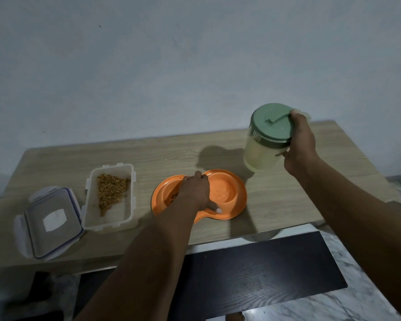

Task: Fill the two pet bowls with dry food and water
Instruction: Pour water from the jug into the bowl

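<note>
An orange double pet bowl (237,200) lies on the wooden table (287,195). My left hand (196,192) rests over its left half, fingers spread and gripping the dish between the two hollows; a little dry food shows under the hand. The right hollow (222,189) looks wet. My right hand (300,147) holds a translucent water jug (263,150) with a green lid (272,122) by its handle, lifted just right of and behind the bowl, tilted slightly toward it.
A clear plastic container (109,196) with brown dry food stands left of the bowl. Its lid (49,222) lies flat at the table's front left corner. A dark board (259,272) sits below the table's front edge. A pale wall stands behind.
</note>
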A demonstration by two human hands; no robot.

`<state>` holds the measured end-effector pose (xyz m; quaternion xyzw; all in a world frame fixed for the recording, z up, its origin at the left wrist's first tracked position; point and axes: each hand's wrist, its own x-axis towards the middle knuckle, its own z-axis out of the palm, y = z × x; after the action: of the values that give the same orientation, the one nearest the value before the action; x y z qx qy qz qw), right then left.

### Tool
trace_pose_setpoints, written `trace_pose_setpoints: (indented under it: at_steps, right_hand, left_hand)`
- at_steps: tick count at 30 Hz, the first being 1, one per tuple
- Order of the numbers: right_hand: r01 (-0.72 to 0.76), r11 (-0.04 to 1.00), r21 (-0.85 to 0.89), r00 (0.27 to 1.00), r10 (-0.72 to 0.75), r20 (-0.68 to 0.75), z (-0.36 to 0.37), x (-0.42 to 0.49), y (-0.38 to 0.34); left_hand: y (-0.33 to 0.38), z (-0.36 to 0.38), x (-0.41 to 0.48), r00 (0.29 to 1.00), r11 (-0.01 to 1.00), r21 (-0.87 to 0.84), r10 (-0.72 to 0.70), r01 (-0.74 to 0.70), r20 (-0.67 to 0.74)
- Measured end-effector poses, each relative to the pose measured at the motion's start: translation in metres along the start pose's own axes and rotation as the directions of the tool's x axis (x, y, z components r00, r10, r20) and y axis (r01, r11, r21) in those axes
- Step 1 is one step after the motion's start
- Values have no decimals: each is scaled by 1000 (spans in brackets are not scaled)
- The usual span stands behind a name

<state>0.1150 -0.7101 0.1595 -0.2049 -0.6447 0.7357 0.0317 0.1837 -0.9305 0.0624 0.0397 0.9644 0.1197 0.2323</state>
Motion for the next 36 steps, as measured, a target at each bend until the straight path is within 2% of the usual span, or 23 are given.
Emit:
trace_pose_setpoints:
  at_steps: [6, 13, 23, 25, 26, 28, 31, 34, 36]
  right_hand:
    - [-39, 997, 71, 999, 40, -10, -2, 10, -1]
    - [-116, 992, 44, 988, 120, -98, 3, 16, 31]
    - [-143, 989, 43, 981, 147, -126, 3, 27, 43]
    - [-156, 988, 16, 967, 156, -202, 2, 28, 47]
    - [-153, 988, -30, 947, 138, -291, 2, 29, 47]
    - [-138, 978, -160, 903, 57, -427, 4, 11, 52]
    - [-100, 942, -321, 870, -74, -488, 0, 0, 68]
    - [-154, 848, -507, 901, -91, -425, -10, -10, 100]
    - [-179, 761, -623, 941, -53, -335, -12, -18, 122]
  left_hand:
    - [0, 0, 1, 1000, 1000, 8, 0, 0, 5]
    - [-2, 2, 4, 1000, 1000, 10, -10, 10, 4]
    - [-1, 6, 9, 1000, 1000, 3, 8, -8, 5]
    - [-2, 8, 8, 1000, 1000, -3, 31, -31, 6]
    - [-4, 9, 7, 999, 999, -13, 43, -43, -4]
    - [-15, 13, -15, 996, 998, -60, 29, -34, -84]
    - [-24, 20, -23, 963, 983, -183, -23, -28, -270]
    - [-28, 31, -33, 848, 959, -282, -176, 33, -500]
    - [-33, 39, -42, 769, 925, -367, -307, 102, -560]
